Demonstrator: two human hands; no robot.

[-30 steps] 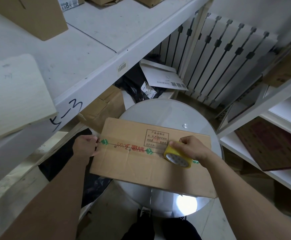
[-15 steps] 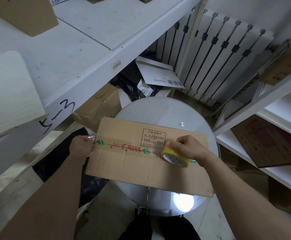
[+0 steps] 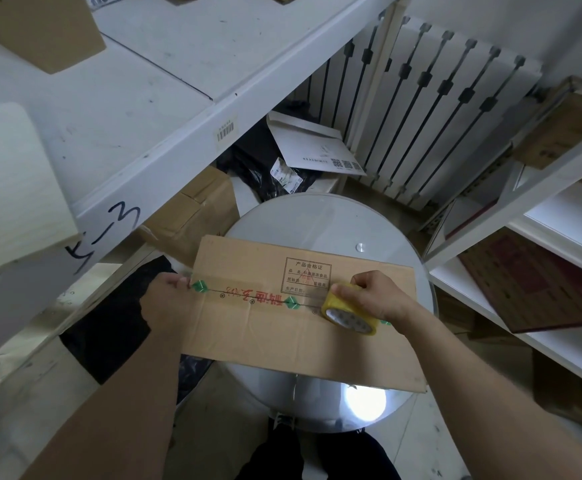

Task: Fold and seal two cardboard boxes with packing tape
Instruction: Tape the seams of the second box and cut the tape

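While your left hand (image 3: pixel 168 299) clamps its grip on the left edge of the cardboard box (image 3: pixel 282 344), right at the centre seam, your right hand (image 3: pixel 376 296) has its fingers curled tight round the yellow tape roll (image 3: pixel 348 315). That roll sits on the box top, over the seam and toward the right end. A clear tape strip (image 3: pixel 248 294) runs along the seam between your two hands, across the red lettering and green marks. The box lies flat on the round counter (image 3: pixel 317 220), with its left end hanging past the counter's rim. A printed stamp panel (image 3: pixel 308 275) sits just beyond the roll. To your left there's a white shelf (image 3: pixel 178 64), a radiator (image 3: pixel 438 116) stands at the back wall, and a white envelope (image 3: pixel 310 147) lies beyond the counter.
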